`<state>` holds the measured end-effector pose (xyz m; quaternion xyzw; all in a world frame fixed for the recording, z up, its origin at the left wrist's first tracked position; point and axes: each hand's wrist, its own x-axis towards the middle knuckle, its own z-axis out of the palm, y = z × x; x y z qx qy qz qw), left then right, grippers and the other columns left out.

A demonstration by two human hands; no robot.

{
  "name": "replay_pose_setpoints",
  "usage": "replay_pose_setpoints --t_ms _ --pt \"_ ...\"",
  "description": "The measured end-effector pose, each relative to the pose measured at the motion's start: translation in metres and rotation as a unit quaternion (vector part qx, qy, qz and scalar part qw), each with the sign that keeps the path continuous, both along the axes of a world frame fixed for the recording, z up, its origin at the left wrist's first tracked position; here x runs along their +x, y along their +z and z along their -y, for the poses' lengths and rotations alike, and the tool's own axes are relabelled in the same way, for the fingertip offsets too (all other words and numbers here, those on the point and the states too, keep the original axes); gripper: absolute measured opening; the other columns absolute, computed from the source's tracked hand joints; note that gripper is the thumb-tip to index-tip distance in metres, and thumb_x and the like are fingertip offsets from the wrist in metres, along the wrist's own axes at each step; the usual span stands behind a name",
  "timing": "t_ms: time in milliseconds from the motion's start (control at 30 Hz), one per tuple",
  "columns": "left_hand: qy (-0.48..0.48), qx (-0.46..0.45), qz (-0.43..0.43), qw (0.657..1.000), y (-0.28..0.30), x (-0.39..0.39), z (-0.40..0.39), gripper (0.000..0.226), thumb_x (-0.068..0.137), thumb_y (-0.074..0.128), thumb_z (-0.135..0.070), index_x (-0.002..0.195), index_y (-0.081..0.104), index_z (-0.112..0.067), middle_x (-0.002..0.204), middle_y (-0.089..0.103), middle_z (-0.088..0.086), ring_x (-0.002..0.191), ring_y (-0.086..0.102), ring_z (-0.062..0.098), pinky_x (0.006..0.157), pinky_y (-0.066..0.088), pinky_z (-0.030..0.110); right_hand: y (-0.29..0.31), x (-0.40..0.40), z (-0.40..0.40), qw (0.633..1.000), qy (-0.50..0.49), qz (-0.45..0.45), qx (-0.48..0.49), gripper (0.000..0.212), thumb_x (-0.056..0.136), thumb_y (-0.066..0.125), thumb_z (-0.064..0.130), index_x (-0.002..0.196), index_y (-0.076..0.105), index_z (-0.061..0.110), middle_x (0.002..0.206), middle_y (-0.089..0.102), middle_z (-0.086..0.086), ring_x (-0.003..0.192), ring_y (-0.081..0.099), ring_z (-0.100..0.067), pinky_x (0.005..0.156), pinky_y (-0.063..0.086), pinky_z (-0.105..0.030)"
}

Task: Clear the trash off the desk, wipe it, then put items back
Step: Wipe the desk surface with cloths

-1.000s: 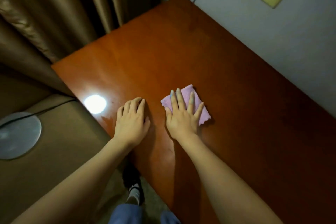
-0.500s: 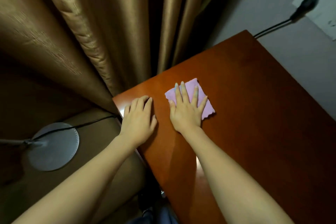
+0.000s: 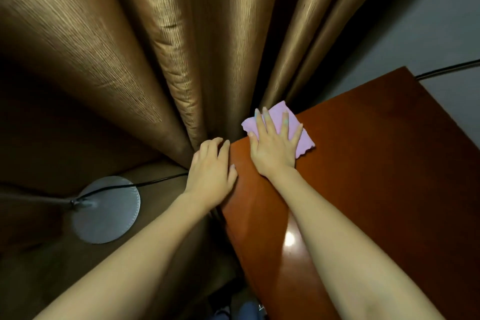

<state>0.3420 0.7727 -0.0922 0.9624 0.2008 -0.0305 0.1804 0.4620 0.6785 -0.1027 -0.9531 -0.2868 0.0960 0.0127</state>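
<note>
Cloth (image 3: pixel 298 135): pink, soft and light, lying flat under the right hand (image 3: pixel 275 148) at the counter (image 3: pixel 376 176) corner, its far edge overhanging toward the curtain (image 3: pixel 181 47). It will likely bunch or slide if pressed unevenly; hold it by broad palm pressure at the centre, not by an edge. Right hand: fingers straight and spread, pressing the cloth down, forearm extended across the counter. Left hand (image 3: pixel 211 171): just beside the right, fingers together and relaxed, resting on the counter's side edge, holding nothing. Beyond the left hand, a lamp base (image 3: pixel 106 209) sits on the floor.
</note>
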Motion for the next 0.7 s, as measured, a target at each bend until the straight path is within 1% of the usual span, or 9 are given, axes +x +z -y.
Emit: replay_pose_setpoints --t_ms 100,233,333,400,467,533,600,700 --pt "0.014 -0.005 0.011 1.000 0.000 -0.002 0.005 0.059 0.080 0.047 -0.030 0.128 0.053 0.004 0.123 0.056 0.022 0.114 0.052 0.038 0.091 0.046 0.046 -0.002 -0.003 0.001 1.000 0.005 0.002 0.000 0.057 0.100 0.019 0.046 0.152 0.002 0.029 0.160 -0.001 0.006 0.146 -0.010 -0.030 0.111 -0.009 -0.061" --pt "0.011 0.023 0.008 1.000 -0.001 -0.006 0.017 0.061 0.079 0.037 -0.034 0.121 0.058 0.005 0.116 0.059 0.023 0.105 0.058 0.039 0.089 0.048 0.046 -0.001 -0.012 0.010 1.000 0.012 0.006 -0.003 0.058 0.100 0.018 0.048 0.152 0.001 0.030 0.160 -0.002 0.005 0.146 -0.010 -0.030 0.110 -0.009 -0.062" --pt "-0.001 0.031 0.006 1.000 -0.002 -0.014 0.028 0.061 0.079 0.035 -0.034 0.118 0.059 0.006 0.116 0.058 0.025 0.102 0.058 0.041 0.086 0.049 0.046 -0.001 -0.026 0.029 1.000 0.007 0.005 -0.001 0.058 0.100 0.017 0.049 0.152 -0.001 0.030 0.160 -0.004 0.004 0.146 -0.010 -0.030 0.110 -0.011 -0.061" --pt "-0.013 0.035 0.008 0.999 -0.003 -0.020 0.040 0.059 0.079 0.039 -0.033 0.118 0.059 0.006 0.117 0.058 0.026 0.102 0.058 0.041 0.084 0.049 0.046 0.000 -0.037 0.048 1.000 0.001 0.008 -0.004 0.059 0.099 0.015 0.050 0.152 -0.002 0.029 0.160 -0.004 0.003 0.146 -0.010 -0.030 0.110 -0.010 -0.061" --pt "-0.024 0.038 0.019 0.999 -0.004 -0.027 0.058 0.052 0.080 0.054 -0.027 0.120 0.058 0.006 0.120 0.056 0.026 0.105 0.056 0.041 0.086 0.048 0.047 0.000 -0.049 0.070 1.000 -0.009 0.002 -0.011 0.060 0.097 0.009 0.051 0.152 -0.003 0.029 0.160 -0.005 0.004 0.146 -0.010 -0.030 0.110 -0.010 -0.062" --pt "-0.033 0.037 0.026 0.998 -0.004 -0.034 0.080 0.053 0.077 0.067 -0.021 0.122 0.056 0.005 0.122 0.055 0.025 0.108 0.055 0.041 0.090 0.046 0.049 0.000 -0.061 0.094 1.000 -0.022 -0.003 -0.017 0.064 0.092 0.003 0.052 0.152 -0.004 0.029 0.160 -0.005 0.004 0.146 -0.011 -0.030 0.110 -0.009 -0.062" --pt "-0.046 0.037 0.033 0.998 -0.004 -0.043 0.105 0.054 0.076 0.070 -0.020 0.122 0.056 0.005 0.121 0.056 0.025 0.108 0.055 0.041 0.090 0.046 0.048 0.000 -0.074 0.120 0.999 -0.032 -0.002 -0.018 0.061 0.095 0.005 0.052 0.152 -0.004 0.029 0.160 -0.006 0.005 0.146 -0.011 -0.030 0.110 -0.009 -0.062" --pt "-0.064 0.033 0.032 0.997 -0.006 -0.063 0.146 0.052 0.076 0.064 -0.021 0.121 0.056 0.004 0.119 0.057 0.024 0.107 0.056 0.040 0.090 0.047 0.048 0.000 -0.093 0.165 0.999 -0.048 -0.006 -0.014 0.060 0.100 0.016 0.050 0.152 -0.004 0.029 0.160 -0.007 0.006 0.146 -0.012 -0.029 0.110 -0.008 -0.062"
